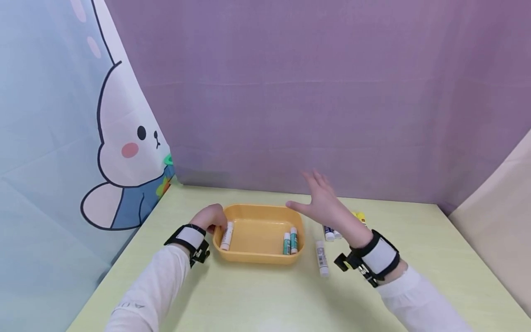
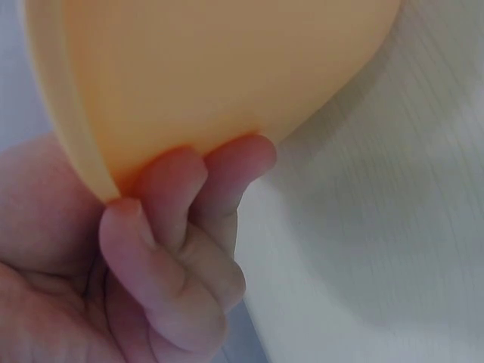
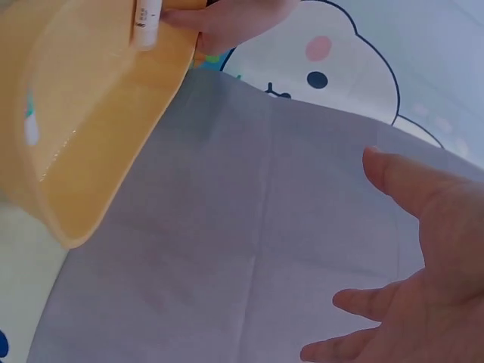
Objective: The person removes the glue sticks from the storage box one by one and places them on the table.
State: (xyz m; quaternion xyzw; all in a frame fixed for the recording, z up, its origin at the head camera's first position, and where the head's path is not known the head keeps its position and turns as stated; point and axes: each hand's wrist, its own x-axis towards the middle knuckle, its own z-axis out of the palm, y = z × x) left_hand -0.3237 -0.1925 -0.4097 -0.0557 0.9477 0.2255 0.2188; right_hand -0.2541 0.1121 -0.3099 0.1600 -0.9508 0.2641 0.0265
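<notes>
A yellow-orange plastic tray [image 1: 259,258] stands on the table. At its left end my left hand [image 1: 212,216] grips the rim, and the left wrist view shows curled fingers [image 2: 170,189] against the tray wall [image 2: 227,68]. Inside lie a white glue stick [image 1: 227,236] at the left and two green-labelled glue sticks [image 1: 293,240] at the right. My right hand [image 1: 325,205] is raised near the tray's right end, fingers spread, holding nothing. Below it on the table lies another white glue stick [image 1: 321,259].
Partly hidden behind the right forearm are dark-blue-labelled glue sticks [image 1: 329,234] and yellow items [image 1: 361,216]. A purple curtain [image 1: 290,101] hangs along the table's back edge. To the left hangs a blue cloth with a cartoon figure [image 1: 137,161].
</notes>
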